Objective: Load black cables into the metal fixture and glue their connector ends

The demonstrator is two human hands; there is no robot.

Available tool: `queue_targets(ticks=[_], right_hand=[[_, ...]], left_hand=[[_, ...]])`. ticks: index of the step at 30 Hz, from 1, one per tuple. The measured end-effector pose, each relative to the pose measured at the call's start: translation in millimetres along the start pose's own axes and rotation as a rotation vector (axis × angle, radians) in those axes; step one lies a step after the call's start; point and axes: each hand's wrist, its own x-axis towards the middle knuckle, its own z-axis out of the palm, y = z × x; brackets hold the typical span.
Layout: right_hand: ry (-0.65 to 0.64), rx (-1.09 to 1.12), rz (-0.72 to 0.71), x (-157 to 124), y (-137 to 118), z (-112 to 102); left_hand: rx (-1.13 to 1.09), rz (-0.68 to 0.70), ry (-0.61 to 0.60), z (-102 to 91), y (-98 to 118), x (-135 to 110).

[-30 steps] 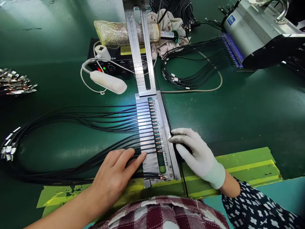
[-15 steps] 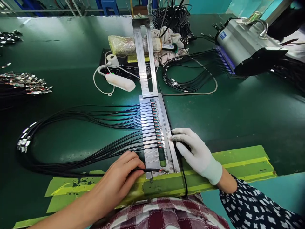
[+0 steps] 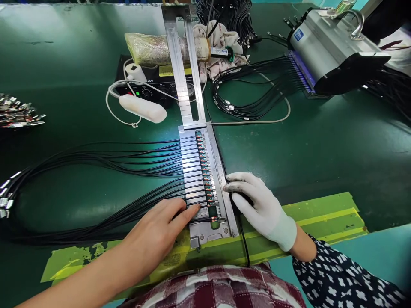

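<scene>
A flat metal jig (image 3: 192, 182) lies on the bench with a row of black cables (image 3: 154, 150) laid across it. Their stripped ends, with small coloured wires and metal tips, sit along its slot. My bare left hand (image 3: 163, 218) is at the jig's lower left, fingers closed around a black cable; its grip is partly hidden. That cable's metal-tipped end (image 3: 218, 219) lies over the slot's lower part. My gloved right hand (image 3: 261, 209) rests with fingers extended against the jig's right edge. Something dark shows under its palm, which I cannot make out.
The jig's slotted metal lid (image 3: 176, 60) is swung back over a black control box (image 3: 150, 85). A white handheld piece (image 3: 143, 108) lies by it. A silver lamp-like unit (image 3: 334, 51) stands at right over more cables. Green-yellow tape (image 3: 324, 218) lines the front edge.
My left hand has moved up along the jig's left side, bringing the cable end from below the slot onto its lower part. The right hand stays at the jig's edge. The view has shifted slightly.
</scene>
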Motion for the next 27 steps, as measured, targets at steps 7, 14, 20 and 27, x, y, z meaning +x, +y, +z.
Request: queue_targets(ticks=[7, 14, 20, 27], right_hand=[[-0.022, 0.018, 0.028, 1, 0, -2], [-0.029, 0.051, 0.041, 2, 1, -2], [0.000, 0.043, 0.004, 3, 3, 0], [0.004, 0.043, -0.026, -9, 1, 0]], left_hand=[[-0.289, -0.060, -0.232, -21.6, -4, 20], [-0.111, -0.019, -0.001, 1.5, -4, 3], [0.121, 0.029, 0.064, 14.2, 0, -16], [-0.071, -0.135, 0.059, 5.3, 12, -19]])
